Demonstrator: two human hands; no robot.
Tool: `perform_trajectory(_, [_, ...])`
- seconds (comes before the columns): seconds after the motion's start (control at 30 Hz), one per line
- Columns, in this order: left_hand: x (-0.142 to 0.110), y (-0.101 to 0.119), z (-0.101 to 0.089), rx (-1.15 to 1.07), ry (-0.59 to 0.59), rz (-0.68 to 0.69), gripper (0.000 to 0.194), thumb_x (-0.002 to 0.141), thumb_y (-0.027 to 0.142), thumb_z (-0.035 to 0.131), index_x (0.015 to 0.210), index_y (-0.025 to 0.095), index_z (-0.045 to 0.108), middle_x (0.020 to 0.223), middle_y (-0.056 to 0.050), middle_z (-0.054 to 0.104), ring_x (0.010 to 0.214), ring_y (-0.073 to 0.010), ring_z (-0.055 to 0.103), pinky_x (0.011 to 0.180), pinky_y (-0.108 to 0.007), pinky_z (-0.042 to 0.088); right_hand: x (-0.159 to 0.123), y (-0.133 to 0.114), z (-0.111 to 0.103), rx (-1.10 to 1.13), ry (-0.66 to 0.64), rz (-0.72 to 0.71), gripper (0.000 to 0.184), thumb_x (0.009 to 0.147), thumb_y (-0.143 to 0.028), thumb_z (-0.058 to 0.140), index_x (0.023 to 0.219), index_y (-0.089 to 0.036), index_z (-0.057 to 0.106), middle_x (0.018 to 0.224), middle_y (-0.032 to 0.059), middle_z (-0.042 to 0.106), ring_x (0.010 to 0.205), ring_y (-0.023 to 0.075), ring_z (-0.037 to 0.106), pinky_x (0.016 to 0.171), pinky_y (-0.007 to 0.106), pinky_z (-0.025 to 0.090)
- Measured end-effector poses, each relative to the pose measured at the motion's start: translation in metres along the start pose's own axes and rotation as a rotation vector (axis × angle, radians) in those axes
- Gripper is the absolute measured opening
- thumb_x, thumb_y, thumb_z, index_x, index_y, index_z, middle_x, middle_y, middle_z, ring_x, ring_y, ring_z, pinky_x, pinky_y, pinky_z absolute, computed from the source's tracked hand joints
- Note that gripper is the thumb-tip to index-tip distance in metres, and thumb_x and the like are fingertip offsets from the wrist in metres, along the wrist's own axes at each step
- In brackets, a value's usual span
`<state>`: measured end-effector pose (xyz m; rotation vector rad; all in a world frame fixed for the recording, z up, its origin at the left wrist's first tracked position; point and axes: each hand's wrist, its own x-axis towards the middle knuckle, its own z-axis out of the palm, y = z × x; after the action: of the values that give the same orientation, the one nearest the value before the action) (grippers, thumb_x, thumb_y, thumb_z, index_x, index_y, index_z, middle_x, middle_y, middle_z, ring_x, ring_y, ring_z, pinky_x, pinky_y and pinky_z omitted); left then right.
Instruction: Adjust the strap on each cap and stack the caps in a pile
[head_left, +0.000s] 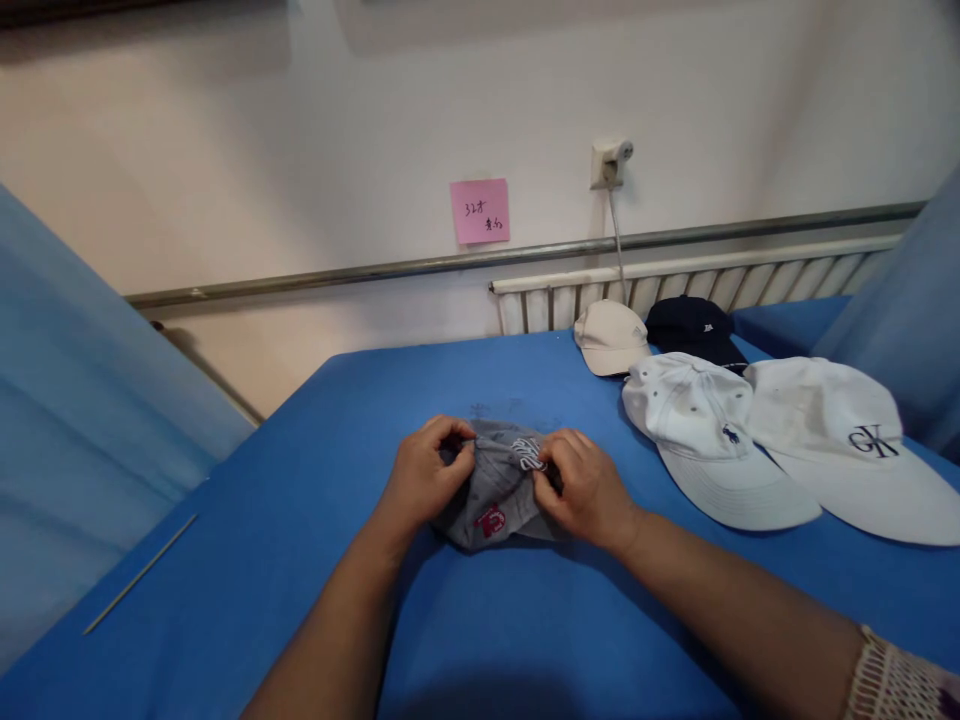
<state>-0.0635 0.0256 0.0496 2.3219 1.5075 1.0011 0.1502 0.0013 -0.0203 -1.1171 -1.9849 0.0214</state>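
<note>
I note the grey baseball cap [501, 485] central on the blue cover [300, 490], left hand [433, 468] pinching at nine o'clock, right hand [586, 488] at three, apparently steadying soft cloth; four caps [686, 400] sit at two.

Thin stick [140, 575] lay by left edge of the surface [300, 460], pink note [480, 212] and radiator [697, 263] showed beyond its far edge

The grey cap [491, 482] in my fingers [562, 453] carries a white emblem [529, 455] and a red patch [491, 520], above my plain blue desk [300, 500]. At right, two white caps [686, 395] show dark logos [731, 434]; farther, a beige cap [609, 328] and a navy cap [679, 322].
</note>
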Motion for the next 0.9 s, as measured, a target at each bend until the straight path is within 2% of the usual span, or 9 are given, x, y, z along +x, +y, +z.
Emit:
perform_trajectory(0.13, [-0.001, -0.004, 0.002, -0.046, 0.005, -0.011, 0.012, 0.078, 0.020, 0.058, 0.087, 0.019, 0.066, 0.085, -0.001, 0.070, 0.077, -0.0161, 0.064, 0.075, -0.029, 0.051, -0.007, -0.004, -0.009, 0.175, 0.061, -0.060, 0.010, 0.084, -0.020, 0.057, 0.092, -0.021, 0.052, 0.093, 0.0073, 0.061, 0.088, 0.0222, 0.056, 0.080, 0.038, 0.046])
perform_trajectory(0.2, [-0.001, -0.005, 0.001, -0.066, 0.010, -0.008, 0.012, 0.078, 0.020, 0.059, 0.089, 0.019, 0.066, 0.087, -0.002, 0.070, 0.079, -0.0165, 0.065, 0.077, -0.029, 0.051, -0.008, -0.003, -0.009, 0.266, 0.063, -0.016, 0.010, 0.087, -0.021, 0.056, 0.096, -0.021, 0.053, 0.097, 0.0075, 0.061, 0.094, 0.0221, 0.058, 0.084, 0.039, 0.046])
perform_trajectory(0.3, [-0.002, -0.002, -0.001, -0.118, 0.005, 0.009, 0.013, 0.079, 0.020, 0.061, 0.090, 0.019, 0.067, 0.089, -0.002, 0.071, 0.081, -0.0167, 0.066, 0.078, -0.030, 0.051, -0.006, 0.008, -0.004, 0.343, 0.061, 0.121, 0.017, 0.089, -0.023, 0.055, 0.105, -0.022, 0.057, 0.111, 0.0092, 0.062, 0.108, 0.0227, 0.057, 0.094, 0.041, 0.045])
perform_trajectory(0.4, [-0.003, 0.002, -0.002, -0.214, 0.019, 0.033, 0.012, 0.079, 0.021, 0.062, 0.090, 0.019, 0.067, 0.091, -0.003, 0.071, 0.084, -0.0171, 0.066, 0.081, -0.030, 0.052, 0.002, 0.022, 0.005, 0.384, -0.045, 0.241, 0.028, 0.087, -0.029, 0.059, 0.114, -0.023, 0.060, 0.121, 0.0088, 0.062, 0.115, 0.0248, 0.055, 0.101, 0.045, 0.042])
perform_trajectory(0.5, [-0.005, 0.005, 0.002, -0.313, 0.040, 0.039, 0.010, 0.080, 0.021, 0.063, 0.089, 0.018, 0.067, 0.094, -0.005, 0.070, 0.088, -0.0174, 0.066, 0.084, -0.030, 0.052, 0.013, 0.029, 0.011, 0.475, -0.191, 0.276, 0.036, 0.085, -0.035, 0.063, 0.120, -0.025, 0.061, 0.120, 0.0071, 0.064, 0.114, 0.0253, 0.057, 0.100, 0.046, 0.043])
perform_trajectory(0.7, [-0.004, 0.003, 0.011, -0.454, 0.031, -0.013, 0.009, 0.078, 0.020, 0.065, 0.087, 0.017, 0.066, 0.093, -0.006, 0.070, 0.089, -0.0180, 0.066, 0.087, -0.032, 0.052, 0.025, 0.035, 0.022, 0.483, -0.277, 0.275, 0.026, 0.082, -0.031, 0.064, 0.106, -0.022, 0.070, 0.105, 0.0071, 0.067, 0.101, 0.0235, 0.060, 0.091, 0.040, 0.046])
perform_trajectory(0.9, [-0.002, -0.002, 0.015, -0.460, 0.033, -0.030, 0.008, 0.078, 0.021, 0.066, 0.085, 0.018, 0.066, 0.093, -0.006, 0.070, 0.090, -0.0181, 0.066, 0.088, -0.032, 0.052, 0.037, 0.039, 0.032, 0.443, -0.299, 0.344, 0.017, 0.081, -0.031, 0.065, 0.093, -0.021, 0.072, 0.097, 0.0056, 0.068, 0.091, 0.0210, 0.062, 0.083, 0.034, 0.046])
